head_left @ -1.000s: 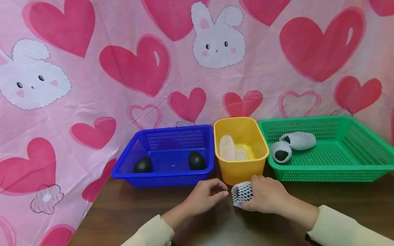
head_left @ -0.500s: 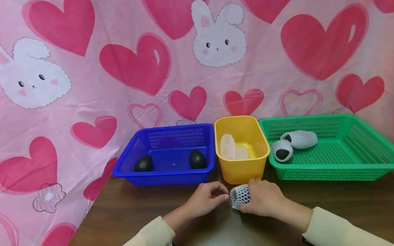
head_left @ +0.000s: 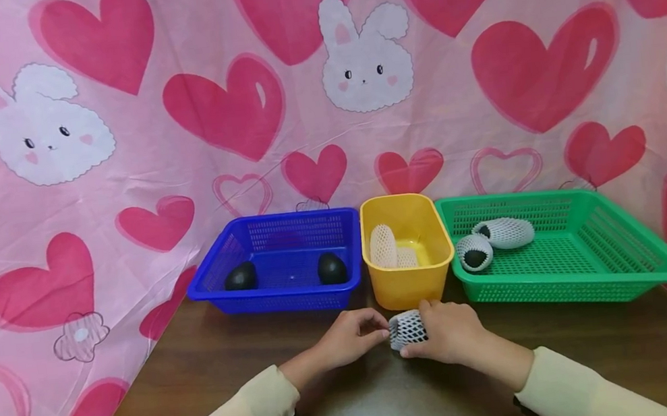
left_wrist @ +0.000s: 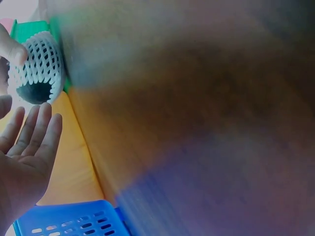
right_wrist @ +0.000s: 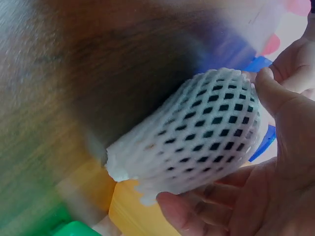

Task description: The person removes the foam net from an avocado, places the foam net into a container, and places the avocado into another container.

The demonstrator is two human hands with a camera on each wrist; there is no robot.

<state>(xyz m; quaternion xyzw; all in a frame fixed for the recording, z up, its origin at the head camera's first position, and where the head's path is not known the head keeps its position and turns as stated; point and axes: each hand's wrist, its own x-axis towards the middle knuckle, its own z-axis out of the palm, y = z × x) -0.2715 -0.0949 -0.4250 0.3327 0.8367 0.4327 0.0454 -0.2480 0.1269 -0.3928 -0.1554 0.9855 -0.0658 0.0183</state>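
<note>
My right hand (head_left: 458, 332) holds a white foam net sleeve (head_left: 407, 330) just above the table, thumb and fingers on opposite sides of it. Inside sits a dark, egg-shaped fruit (left_wrist: 34, 93) like an avocado, its dark end showing at the sleeve's open mouth. Through the mesh in the right wrist view the sleeve (right_wrist: 206, 130) shows dark at one end and pale and slack at the other. My left hand (head_left: 350, 336) is at the mouth end, fingertips right by the rim; the left wrist view shows its fingers (left_wrist: 42, 130) extended.
Behind the hands stand a blue basket (head_left: 294, 300) with two bare dark fruits (head_left: 332, 268), a yellow bin (head_left: 410, 288) holding white foam nets (head_left: 383, 247), and a green basket (head_left: 568, 292) with two netted fruits (head_left: 507, 233). A heart-print cloth (head_left: 226, 111) hangs behind.
My right hand and the netted fruit have shifted slightly left, bringing the sleeve's mouth up to my left fingertips. My left hand has hardly moved.
</note>
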